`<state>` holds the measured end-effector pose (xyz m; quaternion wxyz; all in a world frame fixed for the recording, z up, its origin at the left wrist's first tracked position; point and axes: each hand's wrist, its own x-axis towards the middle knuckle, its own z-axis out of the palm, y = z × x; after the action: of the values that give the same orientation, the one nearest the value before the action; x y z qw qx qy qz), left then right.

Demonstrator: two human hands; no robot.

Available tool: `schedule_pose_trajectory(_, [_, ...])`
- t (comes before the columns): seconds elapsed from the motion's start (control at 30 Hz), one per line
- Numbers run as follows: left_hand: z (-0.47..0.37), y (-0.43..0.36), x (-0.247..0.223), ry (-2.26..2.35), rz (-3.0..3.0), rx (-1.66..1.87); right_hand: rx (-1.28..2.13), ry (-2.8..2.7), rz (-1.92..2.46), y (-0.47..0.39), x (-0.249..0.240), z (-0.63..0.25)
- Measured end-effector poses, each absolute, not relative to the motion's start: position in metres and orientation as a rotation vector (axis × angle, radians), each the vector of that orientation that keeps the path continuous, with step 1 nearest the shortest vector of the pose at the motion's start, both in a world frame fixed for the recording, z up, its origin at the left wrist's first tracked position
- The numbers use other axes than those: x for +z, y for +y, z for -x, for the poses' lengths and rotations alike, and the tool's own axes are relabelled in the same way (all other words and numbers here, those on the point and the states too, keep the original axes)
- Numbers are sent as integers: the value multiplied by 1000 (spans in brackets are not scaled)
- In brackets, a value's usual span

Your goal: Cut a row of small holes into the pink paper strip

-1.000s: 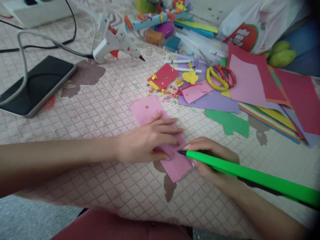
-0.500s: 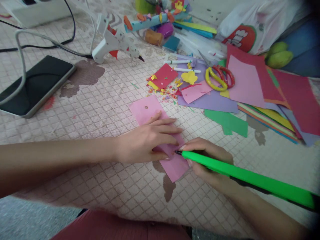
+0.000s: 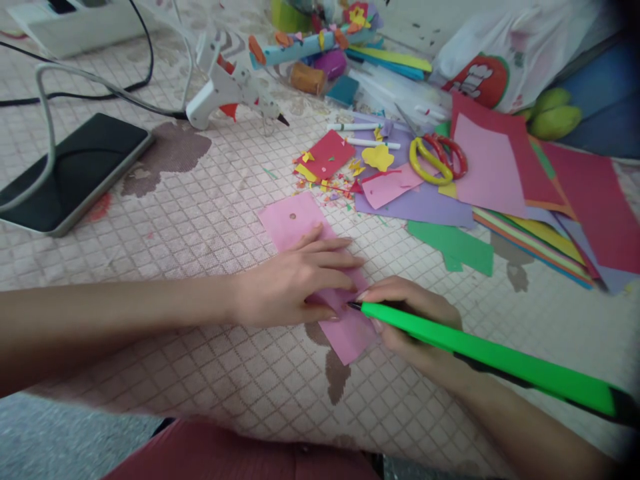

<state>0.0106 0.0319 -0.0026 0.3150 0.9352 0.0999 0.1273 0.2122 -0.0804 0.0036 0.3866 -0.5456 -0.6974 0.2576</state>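
A strip of pink paper (image 3: 350,340) lies slantwise on the patterned tablecloth, with a small round mark near its far end. My left hand (image 3: 303,273) rests flat across its middle, fingers spread, pressing it down. In my right hand (image 3: 415,307) is a bright green pen (image 3: 480,343) with a black tip, pinched close to the point. That tip touches the paper or hovers just over it, beside my left thumb, near a small orange-brown mark. My left palm hides the middle of the strip.
A white glue gun (image 3: 225,93) stands behind, with a phone (image 3: 75,173) and cables at left. Yellow-and-red scissors (image 3: 430,160) lie on coloured paper sheets (image 3: 490,160) at right, near a green paper scrap (image 3: 455,247). Paper bits and a plastic bag (image 3: 515,53) are farther back.
Both hands and the pink paper hold almost the same place. The view has shifted very slightly, and the pen's tip stays at the same spot.
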Motion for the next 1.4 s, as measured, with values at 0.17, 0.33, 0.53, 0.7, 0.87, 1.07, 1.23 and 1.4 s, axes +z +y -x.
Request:
schedule_pose_trajectory(0.17, [-11, 32, -2, 256, -2455, 351, 631, -1823, 1391, -80, 1, -213])
schedule_pose_trajectory(0.33, [-10, 33, -2, 249, -2458, 339, 664, -1746, 1338, -79, 6, -213])
schedule_pose_trajectory(0.53, [-9, 31, -3, 255, -2480, 346, 690, -1672, 1361, -76, 17, -217])
schedule_pose_trajectory(0.7, [-9, 29, -3, 292, -2481, 371, 693, -1605, 1384, -76, 17, -220])
schedule_pose_trajectory(0.87, [-9, 25, -3, 319, -2582, 392, 673, -1534, 1396, -77, 12, -222])
schedule_pose_trajectory(1.07, [-7, 23, -2, 337, -2715, 392, 882, -1302, 1402, -81, 0, -232])
schedule_pose_trajectory(1.23, [-3, 20, -1, 309, -2807, 428, 1007, -1129, 1418, -84, -9, -241])
schedule_pose_trajectory(1.4, [2, 17, -3, 349, -2881, 518, 1054, -1096, 1419, -83, -12, -243])
